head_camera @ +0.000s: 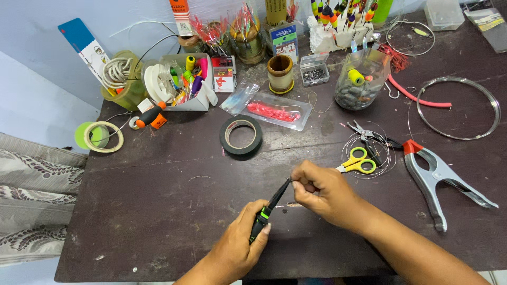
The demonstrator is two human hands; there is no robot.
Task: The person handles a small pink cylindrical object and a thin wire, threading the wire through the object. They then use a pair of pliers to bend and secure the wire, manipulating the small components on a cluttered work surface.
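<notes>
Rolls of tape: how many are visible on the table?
2. A black roll of tape lies flat near the table's middle, beyond both hands. A pale roll of tape lies at the left edge of the table. Others may be hidden among the containers at the back.

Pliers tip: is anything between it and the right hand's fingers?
Nothing visible. The left hand holds the pliers, whose tip meets the right hand at its pinched fingers. The scissors lie beyond, apart.
</notes>
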